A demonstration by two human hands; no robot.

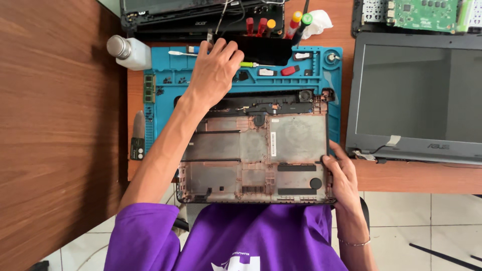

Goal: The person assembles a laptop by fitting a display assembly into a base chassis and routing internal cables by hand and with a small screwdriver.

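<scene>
Wood-brown counter [60,130] runs along the left of the blue silicone repair mat [160,80], your landmark here. Just left of the mat's top corner stands a white plastic bottle with a metal cap [129,51]. Along the mat's left edge lies a green memory stick [149,88], and below it a small grey pry tool [138,135]. Your left hand [213,73] reaches over the mat's upper trays, its grip loosely spread, fingertips touching a black flat part [266,50] at the mat's top edge; it pinches nothing that you can make out. Covering the mat's lower middle and overhanging the counter edge toward you lies the opened dark grey plastic laptop base shell [256,155], inner side up. Red, yellow and green-handled screwdrivers [281,24] stand beyond the mat's top edge. Your right hand [344,183] clasps the shell's right near edge, thumb on the inner face, fingers wrapped beneath. Right of the mat rests a grey laptop screen panel [414,95].
</scene>
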